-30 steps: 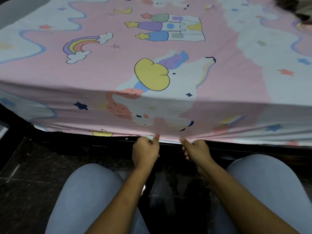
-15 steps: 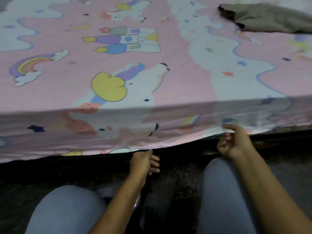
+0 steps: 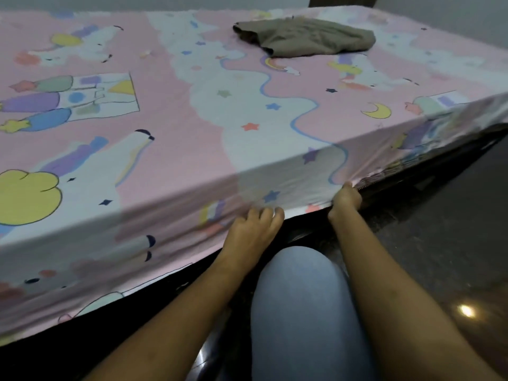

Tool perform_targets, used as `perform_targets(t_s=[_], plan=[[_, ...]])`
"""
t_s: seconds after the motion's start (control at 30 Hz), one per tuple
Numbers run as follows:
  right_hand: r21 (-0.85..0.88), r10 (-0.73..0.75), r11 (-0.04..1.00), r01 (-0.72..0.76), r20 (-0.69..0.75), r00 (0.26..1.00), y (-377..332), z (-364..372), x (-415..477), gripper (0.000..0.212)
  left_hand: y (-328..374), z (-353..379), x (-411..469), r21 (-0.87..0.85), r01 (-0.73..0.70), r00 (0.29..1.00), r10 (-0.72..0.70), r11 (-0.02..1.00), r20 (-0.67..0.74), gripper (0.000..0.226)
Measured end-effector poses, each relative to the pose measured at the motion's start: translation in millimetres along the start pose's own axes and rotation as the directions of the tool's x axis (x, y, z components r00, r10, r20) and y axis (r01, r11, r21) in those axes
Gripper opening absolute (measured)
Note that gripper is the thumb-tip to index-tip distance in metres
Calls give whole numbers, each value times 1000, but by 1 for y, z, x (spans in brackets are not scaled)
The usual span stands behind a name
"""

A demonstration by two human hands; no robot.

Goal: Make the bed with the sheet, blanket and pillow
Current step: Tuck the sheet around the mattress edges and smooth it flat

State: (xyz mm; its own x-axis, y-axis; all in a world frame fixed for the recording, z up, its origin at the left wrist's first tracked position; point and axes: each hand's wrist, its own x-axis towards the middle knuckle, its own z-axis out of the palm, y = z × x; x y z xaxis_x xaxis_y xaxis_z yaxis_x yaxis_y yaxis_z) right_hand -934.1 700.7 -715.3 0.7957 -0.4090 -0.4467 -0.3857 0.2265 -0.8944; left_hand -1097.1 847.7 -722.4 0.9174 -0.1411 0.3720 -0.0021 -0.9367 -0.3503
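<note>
- Sheet (image 3: 192,149): pink, cartoon print, spread over the bed, hanging down the near side.
- Left hand (image 3: 254,229): fingers laid against the sheet's hanging edge.
- Right hand (image 3: 347,200): gripping the sheet's lower edge.
- Folded olive-grey cloth (image 3: 305,37): lying on the sheet, far side.
- Knee (image 3: 299,298): light blue trousers, between the forearms.
- Floor (image 3: 453,243): dark, glossy.
</note>
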Motion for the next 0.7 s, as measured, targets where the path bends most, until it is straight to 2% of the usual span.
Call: perform_targets(t_s=[0.13,0.23,0.4,0.53,0.6,0.7], plan=[[-313,-224,929,198,-51,973,12,5,-2,39,1,-2,15,-18,-37,998,38,999,51,24],[-471,-273,856,212,-64,960,16,8,2,36,2,0,28,-77,-47,995,53,996,81,16],[-701,-303,694,165,-76,950,30,6,14,32,9,16,30,-190,-38,975,79,981,210,39],[-775,-351,606,179,-58,935,34,8,17,32,11,28,36,-256,-36,956,107,966,272,42],[-770,-347,614,174,-65,936,35,10,19,32,11,20,41,-240,-67,941,141,968,306,39],[-723,-323,668,175,-69,944,35,8,21,34,10,19,42,-187,-117,882,188,975,432,20]])
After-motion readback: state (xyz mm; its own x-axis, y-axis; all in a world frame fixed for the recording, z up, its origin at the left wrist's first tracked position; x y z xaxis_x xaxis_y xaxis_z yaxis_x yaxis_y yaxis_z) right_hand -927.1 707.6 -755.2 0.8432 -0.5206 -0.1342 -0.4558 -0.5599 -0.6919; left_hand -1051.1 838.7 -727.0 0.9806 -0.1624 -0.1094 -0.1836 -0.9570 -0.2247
